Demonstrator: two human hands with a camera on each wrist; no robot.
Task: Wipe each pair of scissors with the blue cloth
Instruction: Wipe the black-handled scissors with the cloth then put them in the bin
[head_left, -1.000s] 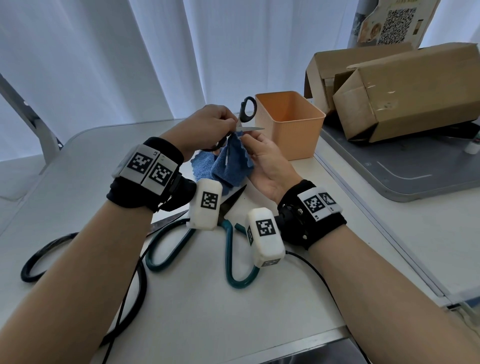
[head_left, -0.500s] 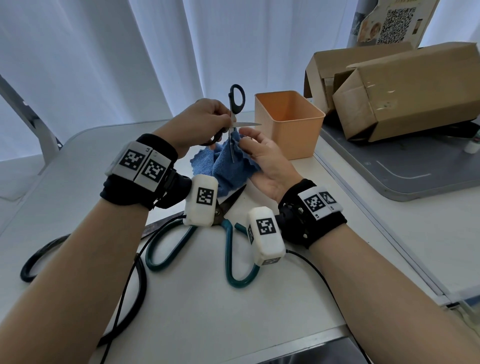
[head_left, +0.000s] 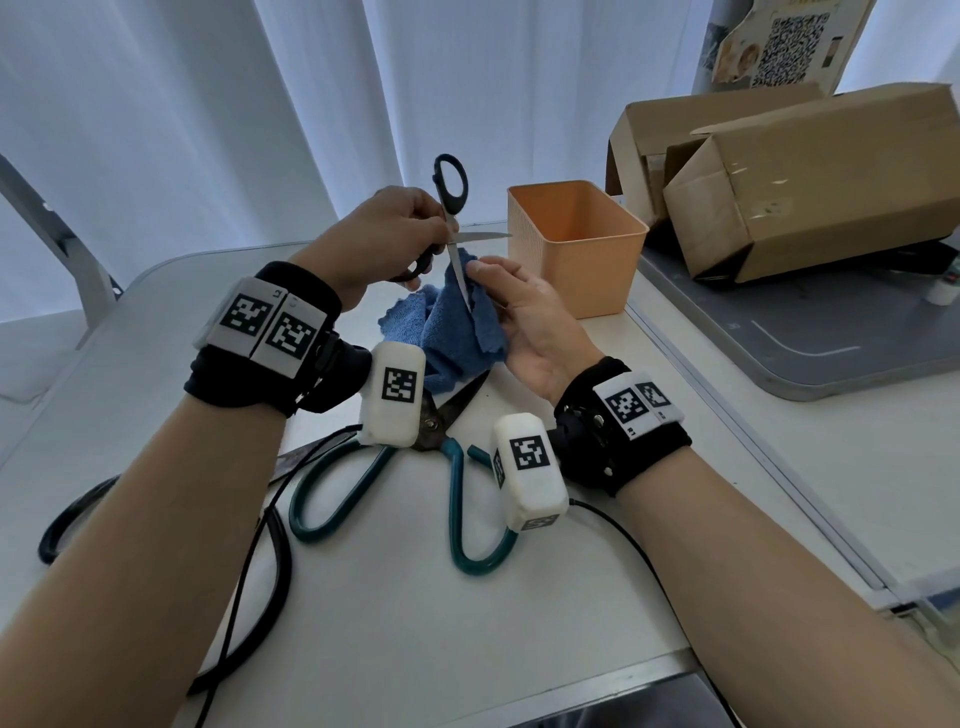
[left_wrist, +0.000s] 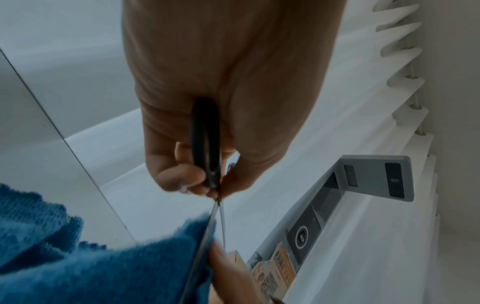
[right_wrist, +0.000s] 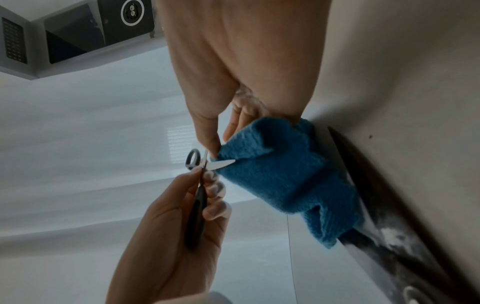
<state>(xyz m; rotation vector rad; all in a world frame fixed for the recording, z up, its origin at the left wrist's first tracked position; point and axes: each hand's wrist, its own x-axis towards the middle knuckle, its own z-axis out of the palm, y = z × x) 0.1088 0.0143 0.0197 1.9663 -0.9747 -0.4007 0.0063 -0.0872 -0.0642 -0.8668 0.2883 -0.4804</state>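
Nearest, on the pale grey table (head_left: 415, 623), a black cable (head_left: 249, 561) loops past the teal-handled scissors (head_left: 457, 519), which lie flat with their dark blades pointing away. A second dark-handled pair (head_left: 67, 525) lies at the table's left edge, partly hidden behind the forearm.

Above them the left hand (head_left: 384, 234) has its fingers curled round one black handle of the small black scissors (head_left: 451, 208), held off the table with the blades spread open: one points right toward the bin, the other slants down. The right hand (head_left: 524, 317) pinches the blue cloth (head_left: 452, 332) around that lower blade between thumb and fingertips; the cloth's loose end drapes down toward the teal pair's blades.

Just beyond stands an orange plastic bin (head_left: 576, 275), open-topped. To its right, a darker grey tabletop (head_left: 831, 343) carries two brown cardboard boxes (head_left: 810, 176) lying on their sides. White curtains (head_left: 260, 104) close off the back of the room.
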